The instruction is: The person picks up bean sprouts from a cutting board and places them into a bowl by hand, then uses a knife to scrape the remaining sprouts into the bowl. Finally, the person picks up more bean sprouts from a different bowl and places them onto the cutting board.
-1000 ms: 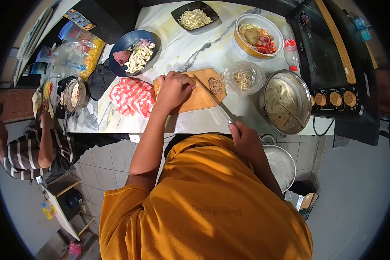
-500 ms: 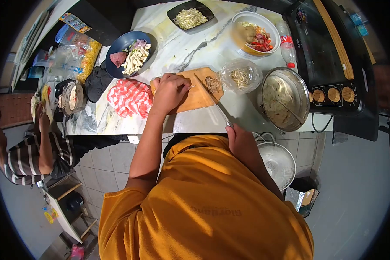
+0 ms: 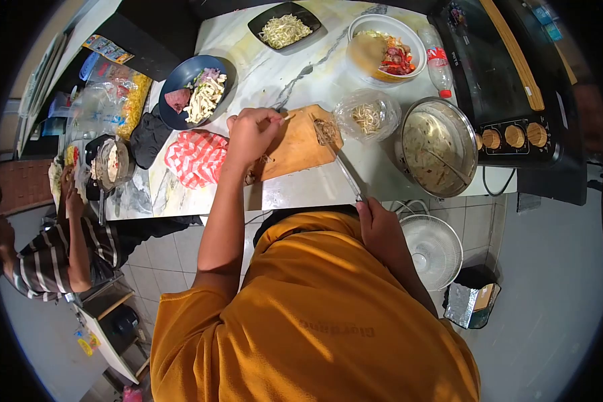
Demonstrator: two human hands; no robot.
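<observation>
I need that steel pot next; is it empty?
Not empty: the steel pot holds pale contents, with a utensil resting inside.

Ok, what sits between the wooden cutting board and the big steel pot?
In the head view, a clear plastic container of pale strips, between the cutting board and the steel pot.

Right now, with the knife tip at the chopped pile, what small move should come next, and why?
Probably lay the thin pale piece flat on the bare middle of the cutting board. It sits by the curled left hand at the far-left corner, while the knife in the right hand rests tip-first at the chopped pile.
</observation>
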